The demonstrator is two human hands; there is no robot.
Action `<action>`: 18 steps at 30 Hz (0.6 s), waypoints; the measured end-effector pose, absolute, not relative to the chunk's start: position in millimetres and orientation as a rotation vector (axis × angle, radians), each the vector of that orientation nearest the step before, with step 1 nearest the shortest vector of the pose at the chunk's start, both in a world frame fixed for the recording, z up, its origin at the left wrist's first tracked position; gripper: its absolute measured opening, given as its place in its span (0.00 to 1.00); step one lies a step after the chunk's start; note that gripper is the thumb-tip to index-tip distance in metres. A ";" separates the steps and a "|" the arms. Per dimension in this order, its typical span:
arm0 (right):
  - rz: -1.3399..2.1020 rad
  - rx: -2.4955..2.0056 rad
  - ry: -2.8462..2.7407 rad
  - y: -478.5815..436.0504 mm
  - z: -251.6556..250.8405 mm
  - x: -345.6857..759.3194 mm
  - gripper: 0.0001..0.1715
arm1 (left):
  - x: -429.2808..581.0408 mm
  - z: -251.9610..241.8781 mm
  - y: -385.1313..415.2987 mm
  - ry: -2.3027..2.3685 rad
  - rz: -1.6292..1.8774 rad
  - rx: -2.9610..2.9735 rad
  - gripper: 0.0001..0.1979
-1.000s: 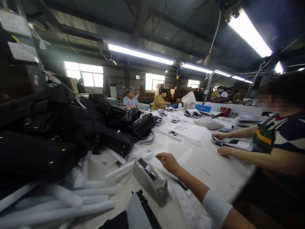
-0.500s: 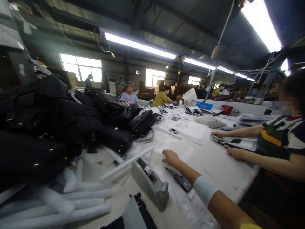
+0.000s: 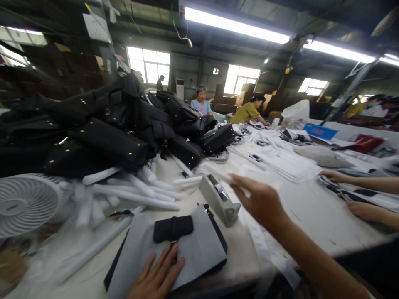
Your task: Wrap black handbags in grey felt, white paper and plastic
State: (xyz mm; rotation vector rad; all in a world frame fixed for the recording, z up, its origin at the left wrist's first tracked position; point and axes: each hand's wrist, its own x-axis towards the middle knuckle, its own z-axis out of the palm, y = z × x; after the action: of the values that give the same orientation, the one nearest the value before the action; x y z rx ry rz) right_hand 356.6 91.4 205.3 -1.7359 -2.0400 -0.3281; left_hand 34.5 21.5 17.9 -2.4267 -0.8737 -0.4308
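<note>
My left hand (image 3: 158,272) lies flat with fingers spread on a pale grey sheet (image 3: 131,253). The sheet covers a black bag (image 3: 226,245), whose dark edges show at the sides. A black strap piece (image 3: 173,228) lies over the sheet, just beyond my fingertips. My right hand (image 3: 260,199) is raised to the right of a grey tape dispenser (image 3: 215,195), its fingertips drawn together. A pale, blurred sheet or strip is near those fingertips; what they hold, if anything, I cannot make out.
Black bags (image 3: 112,141) are piled at the left, above white rolled tubes (image 3: 137,195). A white fan (image 3: 25,203) stands at the left edge. White sheets (image 3: 286,160) are stacked farther back. A co-worker's hands (image 3: 361,209) handle bag parts at the right.
The view has swung left and down, bringing more of the sheet-covered bag, my left hand and the fan into sight. My right hand remains near the tape dispenser.
</note>
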 end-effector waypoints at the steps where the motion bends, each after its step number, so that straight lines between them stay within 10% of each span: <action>1: -0.242 -1.463 -2.150 75.0 194.9 330.1 0.17 | 35.1 18.1 18.6 -0.926 -0.433 -2.437 0.32; 9: -0.178 -0.816 -2.441 38.0 65.0 230.3 0.16 | 28.3 -13.9 6.0 -0.993 -0.736 -2.467 0.29; 18: -0.311 -0.915 -2.468 25.0 49.5 232.7 0.20 | 22.2 -19.2 4.9 -0.863 -1.066 -2.414 0.22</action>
State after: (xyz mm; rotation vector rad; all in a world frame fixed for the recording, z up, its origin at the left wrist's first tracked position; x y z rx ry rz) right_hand 232.7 25.0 49.5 -0.9150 -2.4679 -0.3110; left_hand 22.2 4.9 -19.2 -2.4142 -0.8629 -1.0660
